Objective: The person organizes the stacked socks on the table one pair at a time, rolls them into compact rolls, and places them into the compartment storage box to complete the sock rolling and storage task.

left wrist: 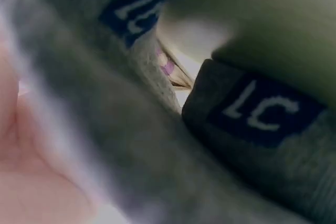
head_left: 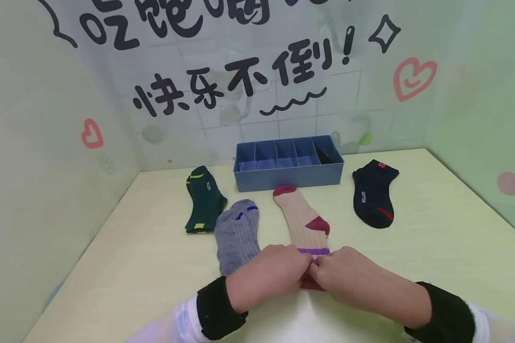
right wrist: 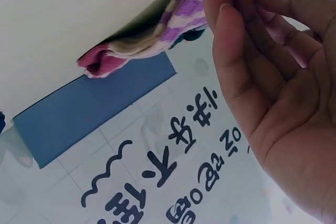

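Note:
A pink sock [head_left: 302, 219] with a dark red toe and heel and purple stripes lies lengthwise on the table, its toe toward the blue box. My left hand [head_left: 272, 270] and right hand [head_left: 354, 275] meet over its cuff, both pinching it. The dark red edge [head_left: 311, 284] of the cuff shows below the hands. In the right wrist view my right hand [right wrist: 286, 82] has its fingertips curled at the cuff, beside the purple stripes [right wrist: 186, 17]. Grey socks [head_left: 238, 233] lie just left of my left hand; their blue labels [left wrist: 268, 111] fill the left wrist view.
Behind the sock stands a blue box [head_left: 288, 178] with several compartments, a dark item [head_left: 324, 156] in the rightmost one. Dark green socks [head_left: 203, 200] lie at the left and black socks [head_left: 374, 195] at the right. A printed wall covering [head_left: 249, 128] closes off the table's back.

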Motion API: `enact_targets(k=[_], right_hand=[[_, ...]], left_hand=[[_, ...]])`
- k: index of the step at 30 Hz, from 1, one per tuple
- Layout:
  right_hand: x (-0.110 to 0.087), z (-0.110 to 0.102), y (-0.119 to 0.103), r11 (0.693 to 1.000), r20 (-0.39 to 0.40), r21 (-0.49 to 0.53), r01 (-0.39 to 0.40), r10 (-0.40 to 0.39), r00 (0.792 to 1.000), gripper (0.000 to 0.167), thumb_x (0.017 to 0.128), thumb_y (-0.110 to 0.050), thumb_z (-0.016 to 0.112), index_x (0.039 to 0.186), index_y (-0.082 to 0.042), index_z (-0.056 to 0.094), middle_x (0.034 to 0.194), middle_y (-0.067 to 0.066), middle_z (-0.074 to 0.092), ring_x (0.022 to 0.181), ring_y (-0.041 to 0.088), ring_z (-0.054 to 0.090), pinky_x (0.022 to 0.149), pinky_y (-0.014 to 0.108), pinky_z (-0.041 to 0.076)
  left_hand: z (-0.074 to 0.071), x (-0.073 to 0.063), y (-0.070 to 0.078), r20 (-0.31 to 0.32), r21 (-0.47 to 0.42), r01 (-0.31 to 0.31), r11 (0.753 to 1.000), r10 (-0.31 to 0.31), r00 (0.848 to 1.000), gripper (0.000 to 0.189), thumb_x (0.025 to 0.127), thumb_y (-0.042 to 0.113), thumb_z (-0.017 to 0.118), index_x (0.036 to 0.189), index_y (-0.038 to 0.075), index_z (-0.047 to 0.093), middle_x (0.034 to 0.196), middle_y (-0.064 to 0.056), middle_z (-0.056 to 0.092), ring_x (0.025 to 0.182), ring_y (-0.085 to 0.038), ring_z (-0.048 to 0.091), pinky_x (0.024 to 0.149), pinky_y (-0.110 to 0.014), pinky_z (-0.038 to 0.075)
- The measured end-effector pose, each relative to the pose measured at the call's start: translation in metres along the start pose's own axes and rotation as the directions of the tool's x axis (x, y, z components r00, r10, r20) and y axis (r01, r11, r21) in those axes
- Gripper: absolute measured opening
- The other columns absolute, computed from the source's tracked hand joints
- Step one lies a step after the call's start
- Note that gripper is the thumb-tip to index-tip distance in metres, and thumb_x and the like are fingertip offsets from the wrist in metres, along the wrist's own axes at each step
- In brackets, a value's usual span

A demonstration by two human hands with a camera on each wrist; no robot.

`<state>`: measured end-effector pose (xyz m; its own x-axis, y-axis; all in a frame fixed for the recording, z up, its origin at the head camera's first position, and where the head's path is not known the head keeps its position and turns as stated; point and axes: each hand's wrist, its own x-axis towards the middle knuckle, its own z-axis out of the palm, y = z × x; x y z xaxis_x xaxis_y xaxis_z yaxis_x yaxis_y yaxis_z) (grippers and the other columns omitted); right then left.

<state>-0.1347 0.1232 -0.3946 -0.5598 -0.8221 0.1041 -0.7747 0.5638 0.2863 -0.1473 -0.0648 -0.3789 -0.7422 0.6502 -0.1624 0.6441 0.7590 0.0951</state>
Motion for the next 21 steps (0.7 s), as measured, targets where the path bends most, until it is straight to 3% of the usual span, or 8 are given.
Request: enact_targets(k=[7, 12, 17, 21], right_hand=[[-0.007, -0.008, -0.010, 0.976, -0.081, -0.206, 0.064, -0.083, 0.993, 0.024, 0.088, -0.033, 0.087, 0.099, -0.018, 0.073, 0.080, 0.000, 0.060, 0.062, 0.012, 0.050, 0.049, 0.025, 0.036], [-0.005, -0.011, -0.011, 0.938, -0.020, -0.326, 0.113, -0.126, 0.992, 0.024, 0.081, -0.034, 0.093, 0.093, -0.019, 0.078, 0.079, 0.000, 0.065, 0.068, 0.013, 0.053, 0.054, 0.025, 0.041], [-0.002, -0.006, -0.007, 0.943, 0.039, -0.299, 0.148, -0.143, 0.989, 0.023, 0.083, -0.034, 0.091, 0.084, -0.017, 0.076, 0.071, -0.001, 0.063, 0.064, 0.012, 0.049, 0.051, 0.024, 0.038], [-0.001, -0.004, -0.001, 0.975, 0.065, -0.181, 0.128, -0.118, 0.991, 0.023, 0.086, -0.036, 0.086, 0.083, -0.016, 0.073, 0.070, -0.003, 0.061, 0.062, 0.010, 0.046, 0.049, 0.024, 0.034]], left_hand=[[0.003, 0.000, -0.001, -0.050, 0.073, -0.015, 0.997, 0.019, 0.999, 0.010, 0.099, 0.028, 0.077, 0.105, 0.021, 0.080, 0.088, 0.005, 0.074, 0.073, -0.007, 0.060, 0.061, -0.020, 0.048], [0.000, 0.001, -0.004, -0.055, 0.052, -0.033, 0.998, 0.036, 0.998, 0.007, 0.097, 0.023, 0.079, 0.100, 0.017, 0.080, 0.081, 0.004, 0.067, 0.069, -0.008, 0.054, 0.060, -0.018, 0.045], [-0.002, 0.001, -0.005, -0.024, 0.004, -0.030, 1.000, 0.030, 0.999, 0.005, 0.097, 0.023, 0.079, 0.095, 0.018, 0.079, 0.076, 0.006, 0.063, 0.067, -0.008, 0.053, 0.059, -0.018, 0.044], [-0.004, -0.001, -0.007, -0.002, -0.023, -0.038, 0.999, 0.038, 0.999, 0.009, 0.098, 0.028, 0.078, 0.094, 0.020, 0.078, 0.077, 0.007, 0.060, 0.067, -0.007, 0.053, 0.059, -0.019, 0.043]])
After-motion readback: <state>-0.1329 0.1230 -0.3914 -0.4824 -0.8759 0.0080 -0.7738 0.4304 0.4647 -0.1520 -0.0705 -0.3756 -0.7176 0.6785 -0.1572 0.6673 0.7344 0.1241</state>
